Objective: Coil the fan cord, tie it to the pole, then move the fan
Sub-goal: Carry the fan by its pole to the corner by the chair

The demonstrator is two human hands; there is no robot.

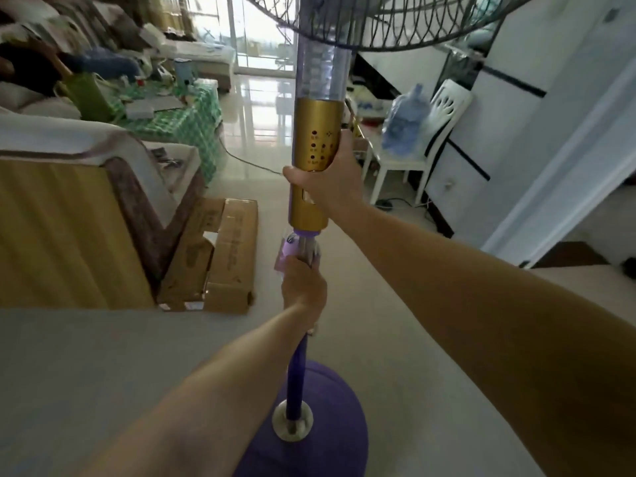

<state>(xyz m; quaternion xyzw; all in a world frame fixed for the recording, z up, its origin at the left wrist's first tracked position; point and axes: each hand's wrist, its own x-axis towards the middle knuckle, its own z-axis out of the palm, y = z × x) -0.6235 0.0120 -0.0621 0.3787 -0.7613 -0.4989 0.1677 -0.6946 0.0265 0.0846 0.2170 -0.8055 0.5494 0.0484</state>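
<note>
Upright, the fan pole (298,373) is gripped: right hand (325,189) fingers around gold column (317,132), left hand (303,291) just below.

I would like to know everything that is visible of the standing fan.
The fan stands upright, close before the person. Its dark wire grille is cut off at the top. Below come a clear tube, a gold, metallic-looking control column with dark buttons, a lilac collar, a thin dark purple pole and a round purple base. The right hand grips the gold column; the left hand grips the pole just under the collar. I cannot make out its cord.
</note>
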